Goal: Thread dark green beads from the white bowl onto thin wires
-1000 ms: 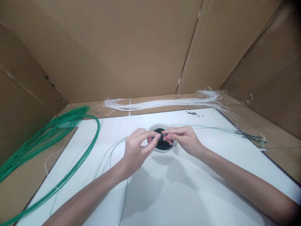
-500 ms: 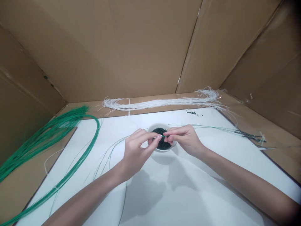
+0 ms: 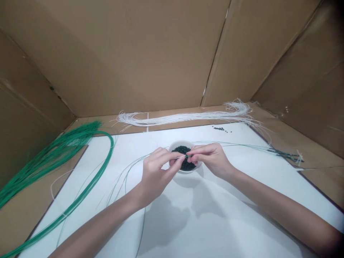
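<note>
Two sets of fingertips (image 3: 189, 154) pinched a thin wire (image 3: 180, 157), the left hand (image 3: 157, 175) and right hand (image 3: 211, 159) almost touching just above a bowl (image 3: 178, 143) of dark beads (image 3: 185, 164); whether they also gripped a bead was too small to tell. The bowl sat on a white board (image 3: 242, 200), with a green wire bundle (image 3: 64, 147) to the left, a white wire bundle (image 3: 182, 117) beyond, and loose beads (image 3: 220, 129) near the far edge.

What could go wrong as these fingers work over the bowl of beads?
The left hand and right hand pinch thin green strands right over a white bowl of dark green beads; a slip might tip it. A few loose beads lie near the far edge of the white sheet and could roll off.
</note>
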A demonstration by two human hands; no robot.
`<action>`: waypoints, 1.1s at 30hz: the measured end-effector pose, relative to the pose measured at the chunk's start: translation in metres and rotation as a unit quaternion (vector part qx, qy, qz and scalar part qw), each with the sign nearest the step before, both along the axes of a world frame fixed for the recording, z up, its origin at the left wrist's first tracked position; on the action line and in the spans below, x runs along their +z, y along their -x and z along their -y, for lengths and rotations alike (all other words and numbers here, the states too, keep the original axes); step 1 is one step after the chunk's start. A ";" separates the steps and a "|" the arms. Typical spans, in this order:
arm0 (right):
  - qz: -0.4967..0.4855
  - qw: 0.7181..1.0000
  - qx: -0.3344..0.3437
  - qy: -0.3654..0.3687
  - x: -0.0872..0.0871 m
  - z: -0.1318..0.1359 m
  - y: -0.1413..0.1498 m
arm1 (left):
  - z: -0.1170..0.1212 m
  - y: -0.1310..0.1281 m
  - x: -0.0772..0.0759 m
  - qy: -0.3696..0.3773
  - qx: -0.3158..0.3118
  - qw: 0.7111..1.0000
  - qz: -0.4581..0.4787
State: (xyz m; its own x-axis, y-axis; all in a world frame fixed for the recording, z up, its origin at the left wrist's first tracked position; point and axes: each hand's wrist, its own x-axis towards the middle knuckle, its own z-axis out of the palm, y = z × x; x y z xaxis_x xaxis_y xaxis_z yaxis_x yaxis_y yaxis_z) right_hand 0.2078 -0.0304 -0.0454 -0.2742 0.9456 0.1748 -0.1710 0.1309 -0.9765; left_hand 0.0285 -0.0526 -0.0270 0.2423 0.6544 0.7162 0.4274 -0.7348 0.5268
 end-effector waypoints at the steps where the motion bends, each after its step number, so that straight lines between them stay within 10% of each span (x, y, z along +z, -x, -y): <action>1: 0.002 1.000 -0.002 0.000 0.000 0.000 0.000 | 0.000 0.000 0.000 -0.002 0.000 1.000 0.000; 17: 0.037 0.999 -0.020 -0.025 0.000 0.001 0.000 | 0.000 0.001 0.002 -0.025 0.006 1.000 -0.016; 26: 0.185 0.932 -0.096 -0.297 0.010 0.009 0.000 | -0.003 -0.001 -0.002 -0.099 0.011 0.993 -0.057; 33: 0.203 0.918 -0.103 -0.325 0.010 0.013 0.001 | -0.002 0.000 -0.002 -0.084 -0.016 0.994 -0.065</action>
